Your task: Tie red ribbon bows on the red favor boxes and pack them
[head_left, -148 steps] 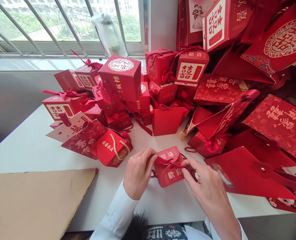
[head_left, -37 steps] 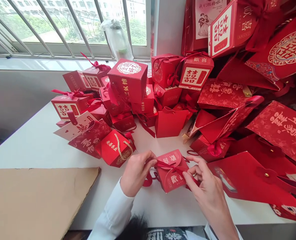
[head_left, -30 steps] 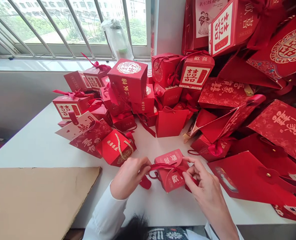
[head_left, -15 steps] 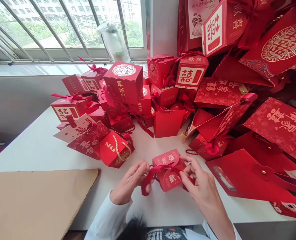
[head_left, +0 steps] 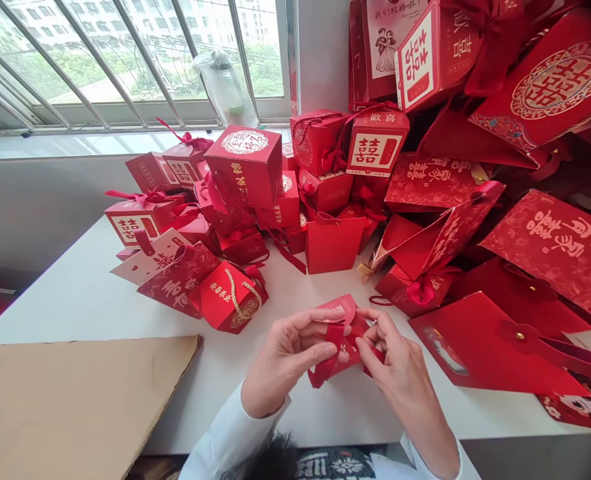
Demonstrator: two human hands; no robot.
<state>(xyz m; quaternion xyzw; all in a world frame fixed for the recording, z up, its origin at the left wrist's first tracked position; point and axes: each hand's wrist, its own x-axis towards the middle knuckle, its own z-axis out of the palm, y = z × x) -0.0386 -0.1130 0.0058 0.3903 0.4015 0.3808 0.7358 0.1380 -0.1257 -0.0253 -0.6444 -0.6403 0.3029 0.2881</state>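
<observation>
A small red gift box (head_left: 342, 308) with gold characters stands on the white table (head_left: 80, 300) near its front edge, mostly covered by my hands. My left hand (head_left: 288, 357) pinches a loop of the box's red ribbon (head_left: 325, 365) between thumb and fingers. My right hand (head_left: 395, 370) pinches the other part of the ribbon over the box top. Both hands meet above the box, fingers closed on the ribbon.
A heap of red gift boxes (head_left: 245, 163) and red paper bags (head_left: 560, 247) fills the far and right side of the table. A red box with a gold rope handle (head_left: 228, 300) lies left of my hands. Flat brown cardboard (head_left: 70, 400) covers the near left. A barred window (head_left: 125, 60) is behind.
My left hand has come in from the left with a ribbon loop and now meets my right hand over the box. The box is now largely hidden under both hands.
</observation>
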